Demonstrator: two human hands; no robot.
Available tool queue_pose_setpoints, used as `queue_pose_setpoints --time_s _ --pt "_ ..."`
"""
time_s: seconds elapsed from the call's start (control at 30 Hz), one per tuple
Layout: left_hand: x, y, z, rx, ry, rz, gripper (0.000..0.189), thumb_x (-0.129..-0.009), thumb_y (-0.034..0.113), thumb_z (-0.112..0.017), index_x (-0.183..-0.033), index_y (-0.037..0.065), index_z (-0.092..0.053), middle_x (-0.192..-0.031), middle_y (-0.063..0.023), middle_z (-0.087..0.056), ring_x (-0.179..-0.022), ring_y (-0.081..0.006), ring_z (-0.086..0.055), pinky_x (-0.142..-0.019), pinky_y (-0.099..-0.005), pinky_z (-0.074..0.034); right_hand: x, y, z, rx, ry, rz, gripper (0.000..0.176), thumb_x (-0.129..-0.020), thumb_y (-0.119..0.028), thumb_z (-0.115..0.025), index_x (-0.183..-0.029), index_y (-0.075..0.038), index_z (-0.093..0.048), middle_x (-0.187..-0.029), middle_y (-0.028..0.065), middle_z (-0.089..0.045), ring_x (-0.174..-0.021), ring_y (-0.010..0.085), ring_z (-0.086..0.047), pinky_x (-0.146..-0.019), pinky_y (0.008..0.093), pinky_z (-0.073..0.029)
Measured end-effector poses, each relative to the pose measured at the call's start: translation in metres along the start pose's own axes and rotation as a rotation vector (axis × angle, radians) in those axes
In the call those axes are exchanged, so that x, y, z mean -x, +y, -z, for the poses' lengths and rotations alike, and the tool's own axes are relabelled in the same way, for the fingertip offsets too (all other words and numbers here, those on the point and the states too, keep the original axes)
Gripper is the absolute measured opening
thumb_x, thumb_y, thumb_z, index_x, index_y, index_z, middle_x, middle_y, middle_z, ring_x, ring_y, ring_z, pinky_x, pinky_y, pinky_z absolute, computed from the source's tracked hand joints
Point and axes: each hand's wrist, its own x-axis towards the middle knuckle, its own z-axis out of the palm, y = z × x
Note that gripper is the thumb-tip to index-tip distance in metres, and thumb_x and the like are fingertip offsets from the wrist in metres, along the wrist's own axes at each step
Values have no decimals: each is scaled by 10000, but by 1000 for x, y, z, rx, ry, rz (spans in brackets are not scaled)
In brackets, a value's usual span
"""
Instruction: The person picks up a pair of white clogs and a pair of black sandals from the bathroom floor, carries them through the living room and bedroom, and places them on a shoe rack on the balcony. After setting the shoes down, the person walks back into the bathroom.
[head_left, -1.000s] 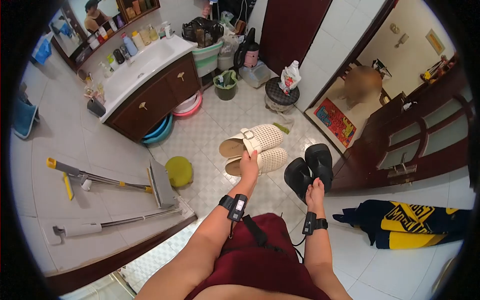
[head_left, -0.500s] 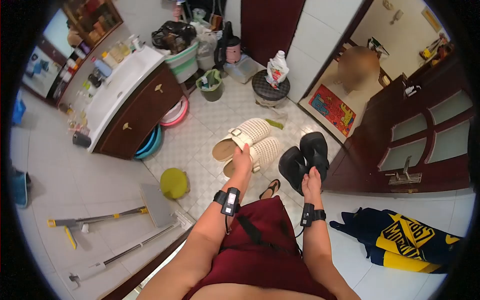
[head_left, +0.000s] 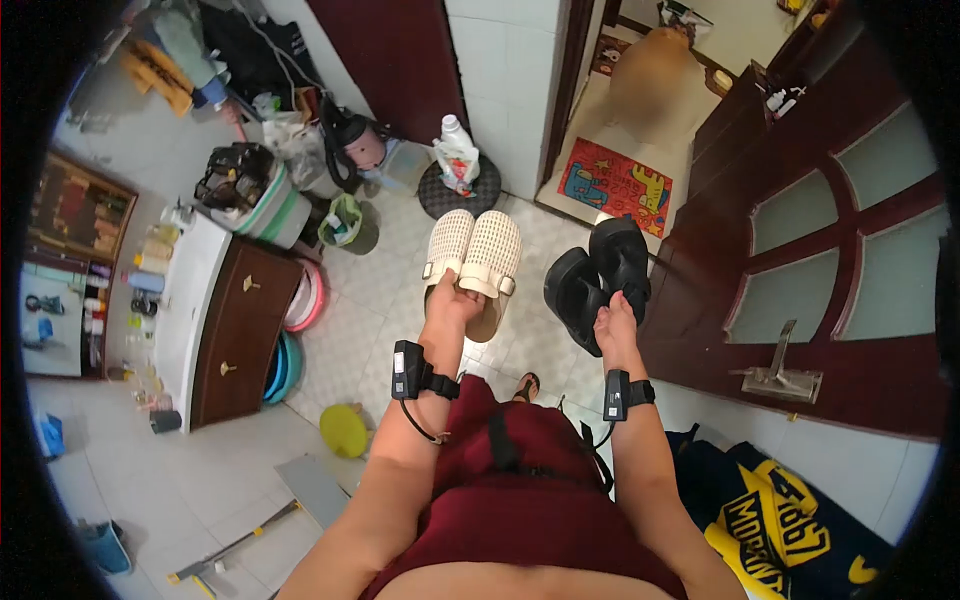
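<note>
Two cream clogs with woven uppers and buckles [head_left: 492,246] hang side by side in front of me, toes pointing forward. My left hand [head_left: 456,303] grips them at their heel openings. To the right, my right hand [head_left: 615,320] is closed on a pair of black shoes [head_left: 597,283], held near their rear edges. Both pairs are off the floor, with a gap between them. The fingers under the shoes are partly hidden. A foot in a dark sandal [head_left: 526,386] shows below.
A dark door with glass panes [head_left: 790,210] stands at the right, beside a doorway with a red mat [head_left: 617,187]. Ahead is a round black stool [head_left: 459,188] bearing a bottle. A washbasin cabinet [head_left: 240,325], green bin [head_left: 350,225] and green stool [head_left: 344,431] are left.
The view has turned right and moved forward. The cream clogs have swung from pointing rightward to pointing forward, closer together. The black shoes remain in my right hand.
</note>
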Motion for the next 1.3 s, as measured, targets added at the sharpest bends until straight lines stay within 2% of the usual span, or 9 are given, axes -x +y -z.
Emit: queue_pose_setpoints --time_s 0.2,0.27,0.4,0.53,0.7,0.8,0.93,1.13,1.3 --pt "-68 -23 -76 -83 -111 119 340 -897 335 -404 -1159 123 -449 -1154 -53 -517 -1017 -240 -516 -828 -396 -438 -52 -46 -23 -46 90 9 199 -855 -285 -547 -1007 -184 -468 -660 -32 -388 -579 86 -396 -515 200 -331" --pt "-90 -35 -106 -139 -190 186 381 -913 335 -328 -1206 109 -419 -1202 -73 -492 -1052 -261 -505 -857 -431 -429 -70 -60 -43 -115 217 69 176 -863 -297 -527 -888 -138 -456 -586 -35 -374 -487 71 -392 -397 185 -299" --pt "-119 -56 -177 -179 -201 308 462 -923 357 -227 -1293 97 -321 -1294 -106 -406 -1171 -301 -407 -967 -491 -318 -114 -88 -49 -154 231 141 191 -871 -299 -513 -816 -137 -428 -574 -41 -363 -461 83 -393 -367 199 -298" --pt "-142 -78 -237 -254 -337 333 444 -911 331 -318 -1257 56 -358 -1263 -124 -434 -1115 -301 -460 -920 -482 -379 -142 -127 -72 -123 328 224 203 -867 -299 -524 -919 -108 -477 -621 -25 -407 -497 89 -381 -423 229 -322" --pt "-179 -102 -312 -383 -258 380 441 -919 306 -305 -1284 58 -323 -1297 -131 -392 -1152 -309 -424 -936 -498 -361 -182 -156 -73 -52 301 391 290 -863 -315 -529 -997 -62 -479 -746 -8 -449 -604 89 -404 -518 233 -343" --pt "-194 -116 -349 -398 -364 387 448 -919 335 -302 -1283 75 -330 -1295 -123 -398 -1148 -307 -430 -930 -500 -364 -171 -200 -113 -283 326 421 349 -856 -376 -518 -1007 -64 -477 -790 -6 -454 -631 98 -411 -548 262 -351" --pt "-225 -138 -394 -430 -250 445 444 -929 340 -260 -1304 106 -305 -1327 -108 -363 -1184 -317 -388 -954 -531 -311 -229 -227 -98 -273 540 348 304 -821 -381 -566 -938 -108 -501 -733 3 -433 -501 108 -363 -417 250 -303" --pt "-246 -177 -472 -482 -182 451 480 -924 376 -258 -1307 88 -287 -1338 -118 -342 -1198 -314 -370 -980 -533 -268 -328 -284 -73 -117 544 120 191 -825 -288 -549 -934 -137 -507 -704 -9 -383 -480 103 -323 -380 216 -238" --pt "-265 -201 -542 -362 -223 488 530 -917 411 -213 -1332 83 -254 -1354 -116 -321 -1241 -318 -307 -1003 -527 -236 -361 -363 -114 -413 528 -26 134 -820 -281 -554 -860 -163 -504 -704 -15 -372 -490 99 -323 -365 214 -235"
